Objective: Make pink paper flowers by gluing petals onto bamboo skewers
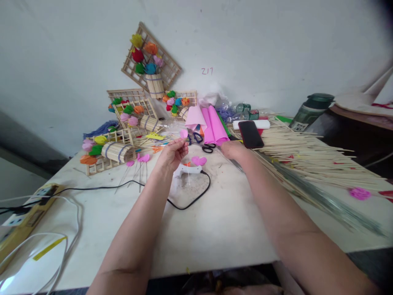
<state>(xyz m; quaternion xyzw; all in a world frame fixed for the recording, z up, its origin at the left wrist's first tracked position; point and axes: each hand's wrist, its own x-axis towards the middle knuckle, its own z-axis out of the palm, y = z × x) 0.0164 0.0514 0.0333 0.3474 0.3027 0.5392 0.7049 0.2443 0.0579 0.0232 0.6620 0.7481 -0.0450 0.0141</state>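
Observation:
My left hand (174, 152) is closed in a pinch, with a small pink paper petal (184, 133) standing up from its fingertips. Below it lies a white glue gun (188, 169) with a black cord, and loose pink petals (199, 160) rest just beyond. My right hand (233, 150) reaches forward to the lower end of the rolled pink crepe paper (211, 125), beside the thin green wires. Its fingers are mostly hidden by the back of the hand. Black-handled scissors (208, 148) lie between both hands, and blue-handled scissors (197, 137) lie behind them.
Stick frames with paper flowers (118, 152) crowd the left; one leans on the wall (245, 45). Bamboo sticks (307, 153), a phone (251, 134) and a green bottle (311, 111) occupy the right. A power strip (30, 217) with cables lies at the left edge.

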